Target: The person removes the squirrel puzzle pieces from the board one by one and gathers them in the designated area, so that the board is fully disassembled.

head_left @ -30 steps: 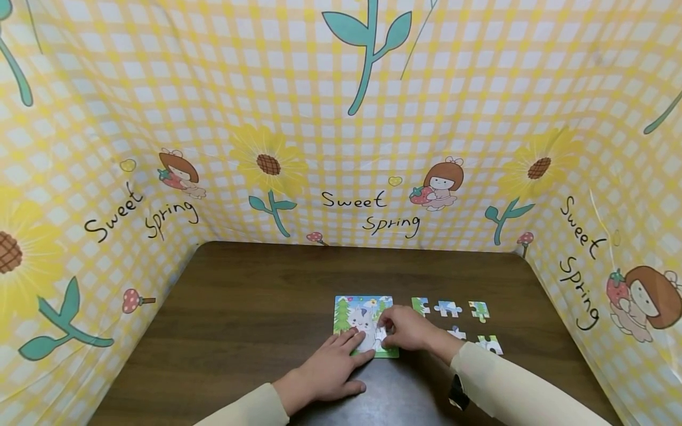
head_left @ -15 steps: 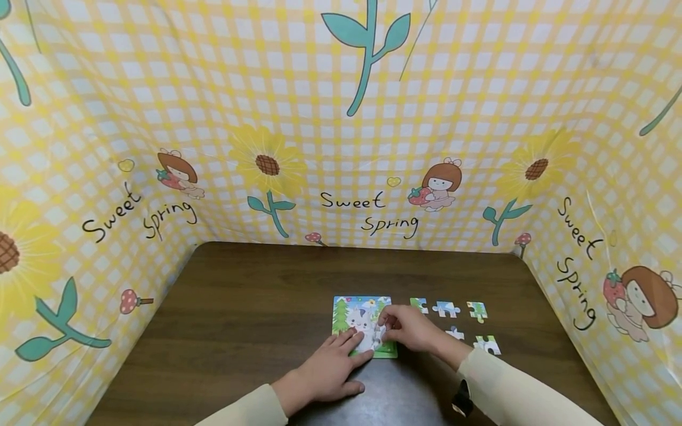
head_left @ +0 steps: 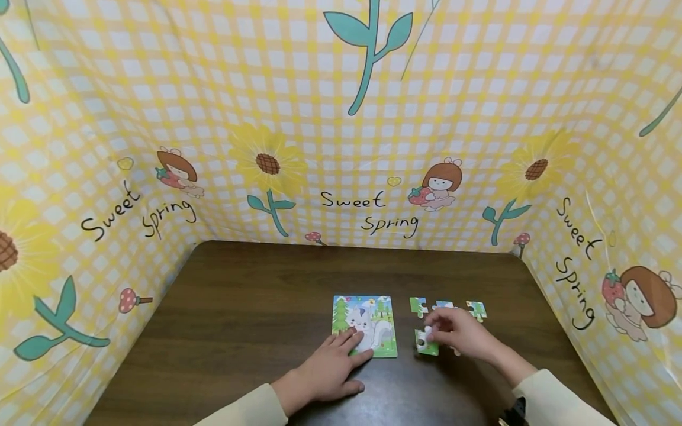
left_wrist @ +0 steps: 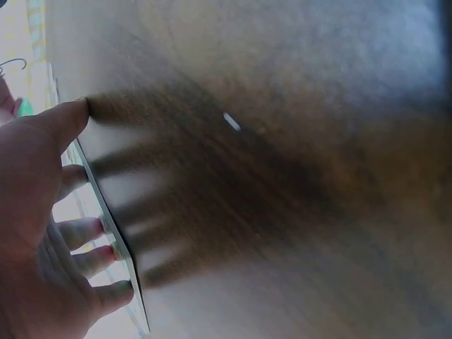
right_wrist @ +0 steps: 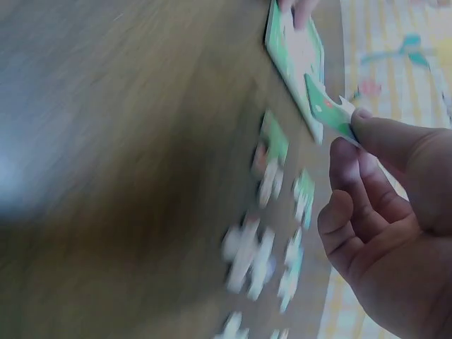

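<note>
My left hand (head_left: 330, 370) rests on the lower left of a square puzzle board (head_left: 382, 307) with straight, spread fingers. The board's picture shows a white animal with a big tail among green trees; my fingers hide part of it. To the right, my right hand (head_left: 463, 334) is over loose jigsaw pieces. In the right wrist view, the thumb and index finger pinch a green jigsaw piece (right_wrist: 328, 109) raised off the table. By those fingertips in the head view is a green-and-white piece (head_left: 428, 349); whether it is the pinched one, I cannot tell.
Beyond the right hand lie a green jigsaw piece (head_left: 418, 305), a blue one (head_left: 443, 305) partly hidden, and a third piece (head_left: 476, 309). The right wrist view shows several pieces blurred. A checked cloth (head_left: 346, 148) encloses the brown table (head_left: 266, 284) behind and on both sides.
My right hand has moved from the board's right side rightward to the loose pieces. The animal's tail on the board is now uncovered. The left hand stays in place.
</note>
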`<state>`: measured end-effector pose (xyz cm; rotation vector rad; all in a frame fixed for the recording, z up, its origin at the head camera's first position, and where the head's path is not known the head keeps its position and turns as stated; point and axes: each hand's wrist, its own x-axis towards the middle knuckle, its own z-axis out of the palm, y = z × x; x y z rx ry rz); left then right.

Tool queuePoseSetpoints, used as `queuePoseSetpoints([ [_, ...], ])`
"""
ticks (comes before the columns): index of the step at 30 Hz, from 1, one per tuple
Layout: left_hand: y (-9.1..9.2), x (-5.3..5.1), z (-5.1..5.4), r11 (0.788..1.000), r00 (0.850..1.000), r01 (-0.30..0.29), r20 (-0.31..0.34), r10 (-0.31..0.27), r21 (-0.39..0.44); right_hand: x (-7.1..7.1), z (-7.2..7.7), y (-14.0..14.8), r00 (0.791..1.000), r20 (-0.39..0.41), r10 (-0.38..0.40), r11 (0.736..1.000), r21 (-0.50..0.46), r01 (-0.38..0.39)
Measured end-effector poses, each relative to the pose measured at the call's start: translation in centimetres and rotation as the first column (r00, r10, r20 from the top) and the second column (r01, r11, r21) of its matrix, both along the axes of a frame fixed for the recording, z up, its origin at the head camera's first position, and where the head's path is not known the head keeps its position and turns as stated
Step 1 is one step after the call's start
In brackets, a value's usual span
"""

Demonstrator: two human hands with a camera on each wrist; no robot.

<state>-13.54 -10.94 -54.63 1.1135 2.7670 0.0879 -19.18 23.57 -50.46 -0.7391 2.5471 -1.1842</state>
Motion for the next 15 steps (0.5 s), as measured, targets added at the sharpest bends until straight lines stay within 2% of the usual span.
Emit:
queuePoseSetpoints([
  [4, 0.0, 0.0, 0.1, 1.000, 1.000, -0.003, 0.000, 0.003, 0.005, 0.9, -0.5, 3.4, 0.999, -0.006, -0.036, 0.999, 0.010, 0.037],
  [8, -0.1, 0.1, 0.1, 1.000, 1.000, -0.003, 0.008, 0.003, 0.006, 1.8, -0.7, 6.4, 0.998, 0.026, -0.063, 0.998, 0.008, 0.063],
  [15, 0.0, 0.1, 0.2, 1.000, 1.000, -0.007, 0.014, 0.007, 0.003, 3.3, -1.1, 9.6, 0.996, 0.050, -0.079, 0.997, 0.001, 0.079],
])
